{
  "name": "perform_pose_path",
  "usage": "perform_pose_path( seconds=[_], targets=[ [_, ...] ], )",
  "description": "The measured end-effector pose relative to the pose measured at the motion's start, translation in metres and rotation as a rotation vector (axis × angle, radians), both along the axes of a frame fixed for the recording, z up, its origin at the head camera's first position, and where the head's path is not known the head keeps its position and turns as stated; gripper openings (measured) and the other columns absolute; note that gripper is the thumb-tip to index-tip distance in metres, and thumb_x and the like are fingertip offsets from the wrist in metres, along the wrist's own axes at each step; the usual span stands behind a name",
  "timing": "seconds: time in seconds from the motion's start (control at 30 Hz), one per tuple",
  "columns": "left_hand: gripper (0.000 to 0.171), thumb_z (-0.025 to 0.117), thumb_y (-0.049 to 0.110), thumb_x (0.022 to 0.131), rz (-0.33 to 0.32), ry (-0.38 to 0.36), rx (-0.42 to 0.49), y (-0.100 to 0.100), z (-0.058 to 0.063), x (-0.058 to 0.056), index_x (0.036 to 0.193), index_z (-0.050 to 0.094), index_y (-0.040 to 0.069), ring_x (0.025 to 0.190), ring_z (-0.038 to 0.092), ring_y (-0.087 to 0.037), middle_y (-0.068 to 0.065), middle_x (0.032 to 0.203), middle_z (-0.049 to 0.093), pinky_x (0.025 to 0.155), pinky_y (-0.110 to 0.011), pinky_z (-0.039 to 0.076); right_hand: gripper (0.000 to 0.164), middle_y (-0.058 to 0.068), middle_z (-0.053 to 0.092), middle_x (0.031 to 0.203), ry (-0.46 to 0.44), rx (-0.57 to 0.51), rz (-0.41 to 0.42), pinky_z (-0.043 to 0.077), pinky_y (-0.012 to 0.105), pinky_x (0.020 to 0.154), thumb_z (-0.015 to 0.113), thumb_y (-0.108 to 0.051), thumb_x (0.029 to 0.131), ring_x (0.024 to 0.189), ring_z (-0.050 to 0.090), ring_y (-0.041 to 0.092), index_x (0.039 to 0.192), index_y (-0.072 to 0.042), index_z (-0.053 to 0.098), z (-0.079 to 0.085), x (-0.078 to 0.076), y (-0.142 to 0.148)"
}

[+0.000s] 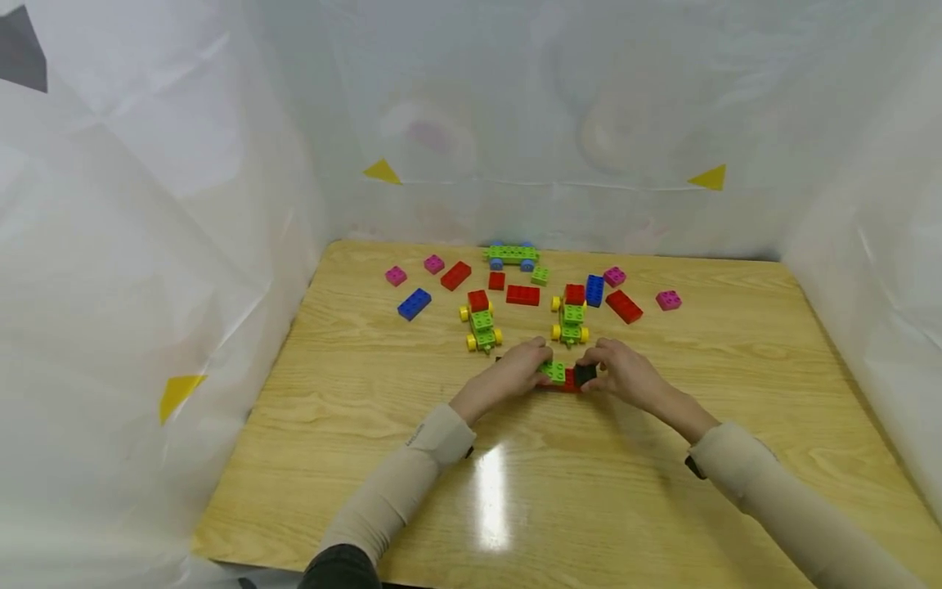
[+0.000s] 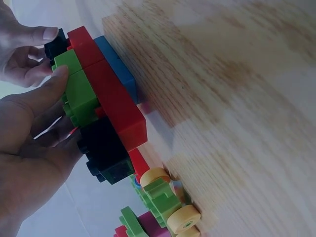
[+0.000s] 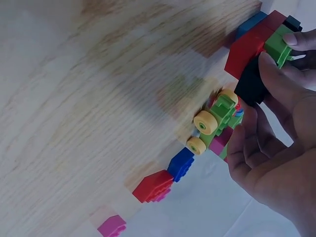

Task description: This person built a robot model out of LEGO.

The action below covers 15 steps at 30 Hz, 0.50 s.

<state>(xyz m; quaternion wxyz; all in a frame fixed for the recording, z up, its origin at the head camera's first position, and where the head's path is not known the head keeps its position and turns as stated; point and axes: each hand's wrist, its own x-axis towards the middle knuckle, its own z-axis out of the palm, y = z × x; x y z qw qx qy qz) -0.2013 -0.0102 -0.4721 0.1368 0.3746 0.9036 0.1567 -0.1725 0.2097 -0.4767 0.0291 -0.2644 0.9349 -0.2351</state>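
Near the middle of the table, a toy-brick build is made of red bricks (image 2: 116,103) over a blue brick (image 2: 116,69), with green bricks (image 2: 81,98) on top. My left hand (image 1: 518,368) grips the green bricks, its thumb on their near side. A black brick (image 2: 106,150) sits at the build's left end. With thumb and fingers, my right hand (image 1: 625,376) pinches another black brick (image 3: 252,84) at the right end, against the red top. Whether that brick is fully seated, I cannot tell.
Beyond the hands stand two green wheeled builds (image 1: 482,321) (image 1: 572,315) with yellow wheels. A green car base (image 1: 513,254) with blue wheels lies farther back. Loose red bricks (image 1: 522,295), blue bricks (image 1: 414,304) and pink bricks (image 1: 668,300) are scattered around them. White sheeting (image 1: 515,106) surrounds the table.
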Motion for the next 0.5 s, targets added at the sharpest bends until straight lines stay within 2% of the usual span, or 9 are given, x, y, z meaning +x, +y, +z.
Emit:
perform_pose_path(
  seconds=[0.23, 0.5],
  targets=[
    [0.022, 0.067, 0.023, 0.092, 0.008, -0.003, 0.0, 0.0009, -0.0015, -0.0001, 0.107, 0.062, 0.007, 0.083, 0.052, -0.011, -0.002, 0.101, 0.053, 0.072, -0.024, 0.045, 0.032, 0.005, 0.062, 0.088, 0.009, -0.015, 0.01, 0.05, 0.032, 0.064, 0.086, -0.016, 0.071, 0.075, 0.056, 0.019, 0.097, -0.006, 0.072, -0.0026, -0.0003, 0.0015],
    [0.022, 0.066, 0.023, 0.093, 0.0, -0.023, -0.012, 0.0019, 0.0006, 0.0001, 0.109, 0.062, 0.008, 0.084, 0.052, -0.011, -0.002, 0.102, 0.053, 0.073, -0.023, 0.045, 0.03, 0.004, 0.06, 0.087, -0.035, 0.044, -0.001, 0.046, 0.031, 0.061, 0.086, -0.018, 0.071, 0.073, 0.051, 0.016, 0.095, -0.007, 0.071, 0.0017, -0.0033, -0.0014]
  ],
)
